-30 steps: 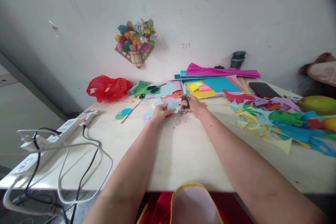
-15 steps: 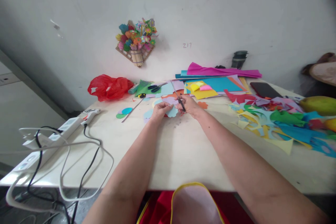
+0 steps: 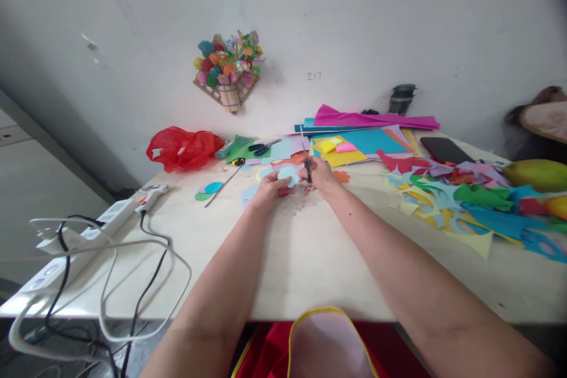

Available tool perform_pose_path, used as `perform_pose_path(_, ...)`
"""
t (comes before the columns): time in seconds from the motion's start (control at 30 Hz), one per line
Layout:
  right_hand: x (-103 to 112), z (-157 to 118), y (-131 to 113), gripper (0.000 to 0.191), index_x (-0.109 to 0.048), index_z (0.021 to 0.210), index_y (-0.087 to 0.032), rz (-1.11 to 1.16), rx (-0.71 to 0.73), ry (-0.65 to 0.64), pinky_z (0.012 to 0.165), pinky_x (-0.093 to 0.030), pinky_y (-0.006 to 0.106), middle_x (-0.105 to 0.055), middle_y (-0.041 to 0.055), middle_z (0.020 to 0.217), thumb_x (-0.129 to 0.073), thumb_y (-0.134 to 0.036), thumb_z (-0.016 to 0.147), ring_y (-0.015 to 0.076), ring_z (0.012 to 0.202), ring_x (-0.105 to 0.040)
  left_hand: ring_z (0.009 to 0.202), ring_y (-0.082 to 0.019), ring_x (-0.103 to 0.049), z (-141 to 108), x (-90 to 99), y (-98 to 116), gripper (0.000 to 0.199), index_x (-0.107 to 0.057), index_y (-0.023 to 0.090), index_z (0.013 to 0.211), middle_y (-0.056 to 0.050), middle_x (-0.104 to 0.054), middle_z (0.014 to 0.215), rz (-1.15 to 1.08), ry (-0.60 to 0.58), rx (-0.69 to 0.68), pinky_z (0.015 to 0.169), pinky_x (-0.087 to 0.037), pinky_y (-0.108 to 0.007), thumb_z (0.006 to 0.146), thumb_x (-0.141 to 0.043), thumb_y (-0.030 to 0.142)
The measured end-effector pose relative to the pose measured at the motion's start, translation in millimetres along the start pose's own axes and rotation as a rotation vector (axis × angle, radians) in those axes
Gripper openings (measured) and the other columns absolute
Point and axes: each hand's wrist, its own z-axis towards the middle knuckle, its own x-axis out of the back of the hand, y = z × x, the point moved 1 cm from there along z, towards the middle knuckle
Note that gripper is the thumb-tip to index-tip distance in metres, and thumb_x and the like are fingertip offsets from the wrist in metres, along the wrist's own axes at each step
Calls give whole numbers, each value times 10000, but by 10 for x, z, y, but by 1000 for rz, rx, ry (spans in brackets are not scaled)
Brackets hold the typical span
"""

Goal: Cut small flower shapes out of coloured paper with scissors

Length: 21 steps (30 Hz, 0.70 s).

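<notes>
My left hand [image 3: 269, 185] pinches a light blue scalloped paper flower [image 3: 288, 175] by its lower left edge. Just to the right, my right hand [image 3: 319, 174] is closed on dark-handled scissors [image 3: 306, 160], their thin blades pointing up and away from me. The blades stand a little apart from the light blue paper flower. An orange paper flower [image 3: 342, 176] lies to the right of my right hand. Under and behind the hands are more pastel paper cutouts, and small red scraps show between the hands.
Colored paper scraps [image 3: 443, 204] are heaped at right, near a phone [image 3: 446, 150] and a yellow-green fruit [image 3: 535, 175]. Paper sheets [image 3: 372, 142] lie at the back. At left are a red plastic bag [image 3: 183, 149], other scissors [image 3: 262, 147] and a power strip [image 3: 113, 212] with loose cables.
The scissors have swung from leaning left across the paper to nearly upright, apart from it. The light blue flower has turned and risen slightly in my left hand.
</notes>
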Motion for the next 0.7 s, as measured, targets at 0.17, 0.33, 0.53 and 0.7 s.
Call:
perform_pose_path(0.17, -34, -39, -6, 331, -582, 843, -211, 33, -59, -48, 480, -480, 195, -578, -79, 523, -798, -66, 639, 104, 437, -582, 677, -164, -699, 3, 24, -23, 430, -689, 150, 895, -43, -725, 835, -23, 43, -61, 672, -592, -298, 573, -919, 317)
perform_pose_path(0.33, -25, -54, -14, 315, -581, 850, -200, 42, -105, -61, 451, -456, 188, -573, -75, 496, -794, -67, 660, 110, 420, -577, 718, -174, -709, 7, 49, -32, 459, -699, 141, 896, -54, -738, 866, -54, 24, -105, 707, -596, -309, 549, -931, 332)
perform_pose_path(0.53, 14, -26, -14, 319, -587, 860, -198, 26, -107, -58, 349, -352, 162, -623, -37, 533, -793, -51, 666, 113, 408, -570, 672, -164, -690, -5, 47, -10, 504, -688, 138, 846, -36, -713, 776, 7, 24, -113, 670, -573, -301, 512, -958, 401)
perform_pose_path(0.7, 50, -33, -43, 306, -574, 842, -203, 37, -111, -102, 310, -278, 151, -627, -36, 529, -811, -87, 689, 117, 405, -580, 583, -152, -664, 27, 76, -5, 487, -650, 161, 810, -27, -689, 699, 31, 52, -120, 596, -560, -293, 551, -957, 437)
